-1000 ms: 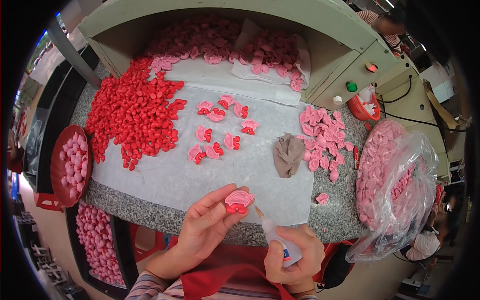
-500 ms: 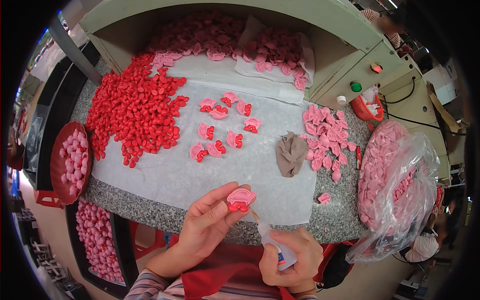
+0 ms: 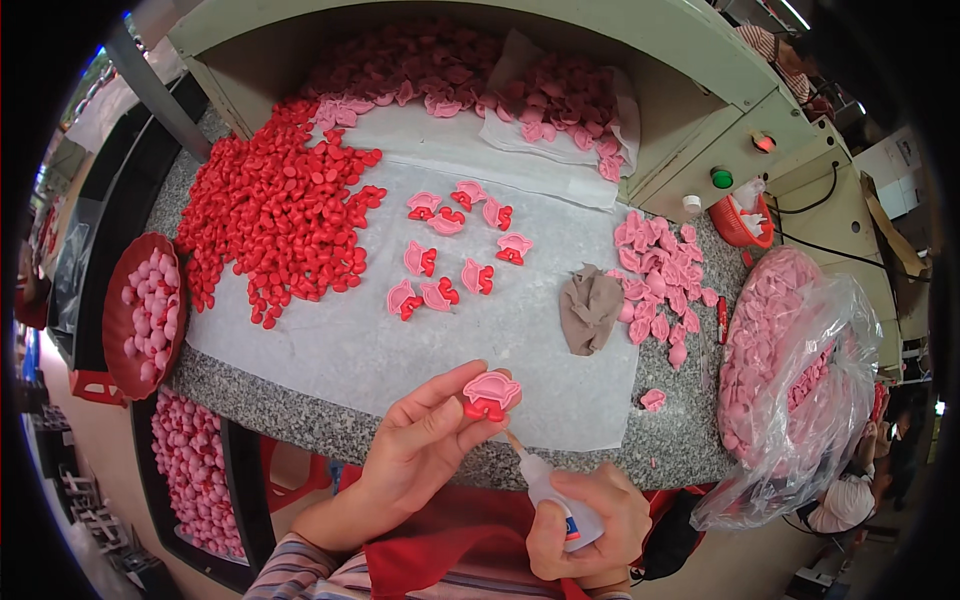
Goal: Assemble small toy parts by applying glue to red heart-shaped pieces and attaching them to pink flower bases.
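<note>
Between the thumb and fingers of my left hand [image 3: 415,445] is a small pink-and-red plastic figure piece [image 3: 491,388], its pink hollow shell above and red feet-like part below. My right hand [image 3: 600,520] is wrapped round a small white squeeze bottle [image 3: 540,478]. The bottle's thin nozzle points up at the figure piece, just below its red part; whether they touch I cannot tell. Beyond my hands, several joined pink-and-red pieces [image 3: 477,276] lie on a white paper sheet [image 3: 330,350]. A crumpled grey-brown cloth [image 3: 591,310] rests at the sheet's right side.
A large heap of red parts [image 3: 280,210] covers the left of the sheet. Loose pink shells [image 3: 655,265] lie at right, beside a plastic bag of pink parts [image 3: 765,350]. A red bowl [image 3: 170,340] holds pink pieces at left. A pale metal cabinet [image 3: 700,140] borders the back.
The whole view has shifted slightly, so things appear a little further right. The figure piece is tilted a bit and its red part shows more. Both hands keep their holds.
</note>
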Action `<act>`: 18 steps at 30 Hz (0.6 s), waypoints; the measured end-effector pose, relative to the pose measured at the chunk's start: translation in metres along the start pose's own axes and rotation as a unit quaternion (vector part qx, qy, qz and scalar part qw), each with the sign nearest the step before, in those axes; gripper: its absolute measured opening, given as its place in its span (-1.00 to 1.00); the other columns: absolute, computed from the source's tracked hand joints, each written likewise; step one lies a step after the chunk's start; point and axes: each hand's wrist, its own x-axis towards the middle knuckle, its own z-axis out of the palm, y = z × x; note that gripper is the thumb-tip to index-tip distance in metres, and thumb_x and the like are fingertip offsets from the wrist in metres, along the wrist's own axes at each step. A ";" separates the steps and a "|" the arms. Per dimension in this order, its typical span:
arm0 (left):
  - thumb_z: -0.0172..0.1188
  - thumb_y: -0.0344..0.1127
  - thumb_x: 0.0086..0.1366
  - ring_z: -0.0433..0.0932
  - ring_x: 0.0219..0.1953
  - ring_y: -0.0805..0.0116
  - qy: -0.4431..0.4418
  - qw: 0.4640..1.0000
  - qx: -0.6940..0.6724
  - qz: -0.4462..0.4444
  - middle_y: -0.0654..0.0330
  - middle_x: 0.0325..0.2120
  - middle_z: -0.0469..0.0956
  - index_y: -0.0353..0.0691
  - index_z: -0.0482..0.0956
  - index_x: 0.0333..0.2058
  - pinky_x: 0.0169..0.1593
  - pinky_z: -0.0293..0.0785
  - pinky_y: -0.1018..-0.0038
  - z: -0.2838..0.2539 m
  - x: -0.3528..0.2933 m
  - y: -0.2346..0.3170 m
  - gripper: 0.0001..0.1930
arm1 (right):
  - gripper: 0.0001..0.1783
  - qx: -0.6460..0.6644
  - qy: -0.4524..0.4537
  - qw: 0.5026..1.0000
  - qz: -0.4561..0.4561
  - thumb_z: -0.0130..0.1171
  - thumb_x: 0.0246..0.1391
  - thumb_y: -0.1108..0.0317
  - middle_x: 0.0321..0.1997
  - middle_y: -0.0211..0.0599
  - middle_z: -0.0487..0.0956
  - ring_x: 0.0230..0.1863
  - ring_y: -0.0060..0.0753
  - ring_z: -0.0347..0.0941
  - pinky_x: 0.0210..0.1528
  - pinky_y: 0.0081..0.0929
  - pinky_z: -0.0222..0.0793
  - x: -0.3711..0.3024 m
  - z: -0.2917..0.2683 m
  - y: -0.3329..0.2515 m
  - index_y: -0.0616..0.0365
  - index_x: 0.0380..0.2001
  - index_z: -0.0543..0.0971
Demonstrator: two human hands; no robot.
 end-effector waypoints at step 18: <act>0.01 -0.41 0.21 0.28 0.09 0.06 0.008 1.000 0.014 0.009 -0.09 0.06 0.24 -0.31 0.24 0.06 0.11 0.30 0.27 -0.001 -0.001 0.000 -0.58 | -0.75 0.010 -0.004 1.000 -0.028 0.16 -0.33 0.53 -0.55 -0.32 0.52 -0.78 -0.54 0.30 -0.75 -0.67 0.13 0.002 0.003 0.000 0.33 -0.44 0.45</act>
